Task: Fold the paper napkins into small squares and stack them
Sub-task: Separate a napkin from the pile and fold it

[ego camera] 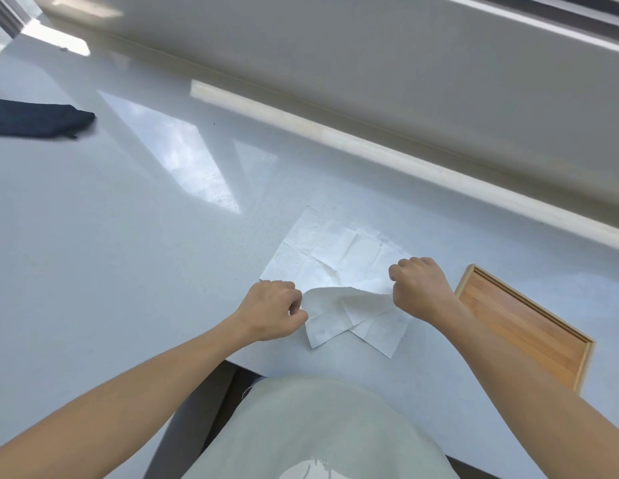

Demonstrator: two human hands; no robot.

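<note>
both hands pinch the near edge of the open paper napkin [339, 267] on the worktop [128, 236]: left hand [271, 311] and right hand [417, 283], each grip closed on a corner. better to carry both corners evenly to the far edge, then crease flat.

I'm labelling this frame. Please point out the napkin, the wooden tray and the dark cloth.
napkin [339, 257]: head view, flat creased middle.
wooden tray [519, 326]: head view, bare wooden floor.
dark cloth [35, 121]: head view, middle of the fabric.
</note>
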